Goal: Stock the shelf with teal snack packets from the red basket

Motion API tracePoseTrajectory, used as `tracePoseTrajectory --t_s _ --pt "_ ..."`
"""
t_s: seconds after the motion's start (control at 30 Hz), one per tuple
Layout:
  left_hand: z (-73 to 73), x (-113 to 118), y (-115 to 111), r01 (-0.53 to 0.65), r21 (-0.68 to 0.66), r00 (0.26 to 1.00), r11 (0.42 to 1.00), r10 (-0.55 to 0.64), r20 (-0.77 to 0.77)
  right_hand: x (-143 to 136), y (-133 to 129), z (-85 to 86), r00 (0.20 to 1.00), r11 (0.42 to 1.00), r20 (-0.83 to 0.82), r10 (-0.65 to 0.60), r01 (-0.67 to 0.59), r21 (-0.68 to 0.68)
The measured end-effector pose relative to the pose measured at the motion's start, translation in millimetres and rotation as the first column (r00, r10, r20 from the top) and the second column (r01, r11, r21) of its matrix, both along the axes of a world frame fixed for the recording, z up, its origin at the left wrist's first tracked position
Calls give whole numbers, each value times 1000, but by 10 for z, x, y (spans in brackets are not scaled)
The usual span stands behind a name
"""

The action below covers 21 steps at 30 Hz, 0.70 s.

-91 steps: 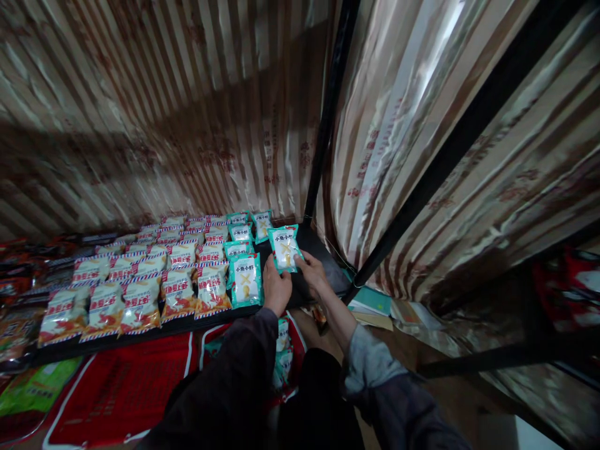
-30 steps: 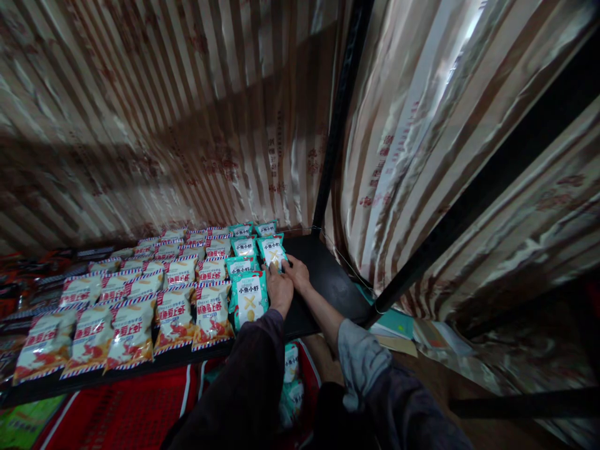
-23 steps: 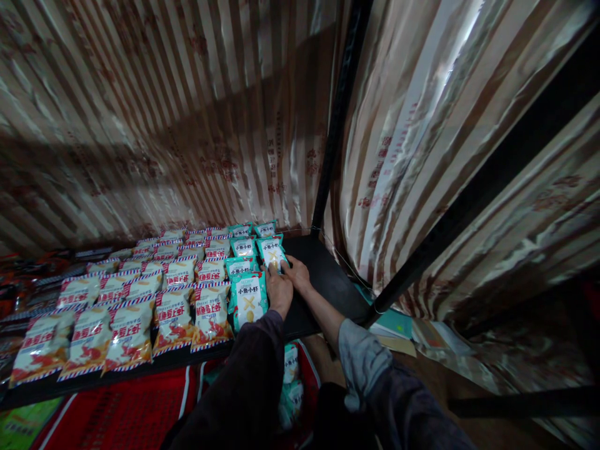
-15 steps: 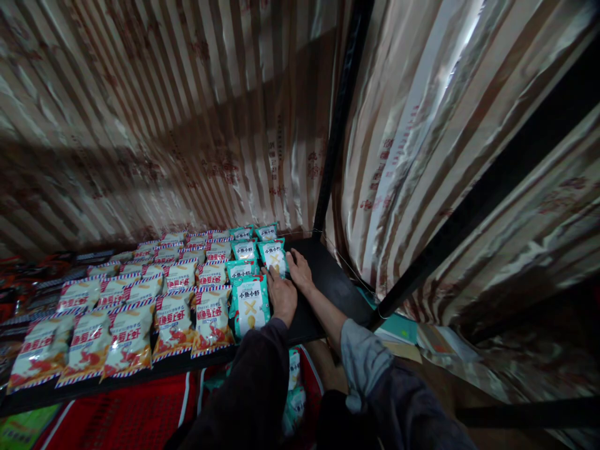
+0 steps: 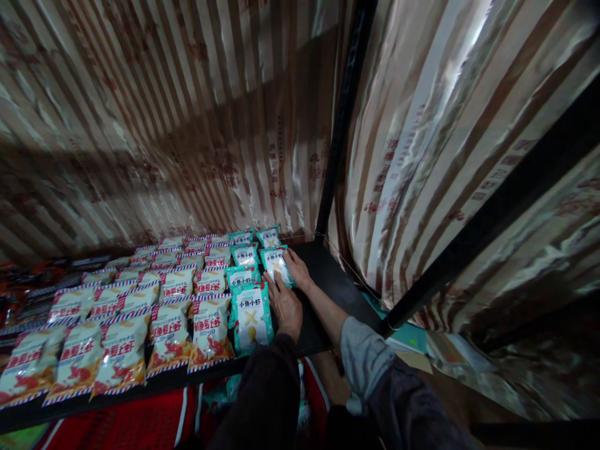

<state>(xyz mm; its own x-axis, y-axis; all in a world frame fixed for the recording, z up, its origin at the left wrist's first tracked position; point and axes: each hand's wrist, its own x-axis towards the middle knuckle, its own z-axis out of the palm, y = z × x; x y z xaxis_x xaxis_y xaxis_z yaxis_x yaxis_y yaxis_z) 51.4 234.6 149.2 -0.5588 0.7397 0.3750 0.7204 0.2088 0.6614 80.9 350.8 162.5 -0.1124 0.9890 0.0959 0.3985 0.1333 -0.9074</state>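
A teal-and-white snack bag (image 5: 276,264) stands in the right-hand row on the black shelf board. My left hand (image 5: 287,310) reaches over from the front, its outstretched fingers against the bag's lower front. From the right, my right hand (image 5: 298,270) lays its extended fingers along that bag's side edge. Neither hand is closed around it. Just left of my left hand, a larger-looking teal snack bag (image 5: 252,317) leans at the front of its row. More teal bags stand behind, including one at the back (image 5: 269,237).
Rows of white-and-orange snack bags (image 5: 169,328) fill the shelf to the left. Black shelf board (image 5: 323,281) shows at right, by an upright post (image 5: 334,144). Striped plastic curtain (image 5: 234,125) hangs behind. A red crate (image 5: 135,419) sits below.
My left hand's fingers have straightened, and the hand now lies further right of the front teal bag. My right hand stays at the other bag's side. The view has shifted slightly.
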Motion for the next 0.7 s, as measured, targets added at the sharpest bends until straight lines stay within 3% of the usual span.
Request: tracePoseTrajectory --t_s 0.23,0.7 --pt "-8 -20 27 -7 3 998 1000 7 55 -57 2 58 999 998 44 19 -17 -57" --pt "-56 -45 38 11 49 993 999 -17 115 -93 -17 65 993 999 118 25 -23 -23"
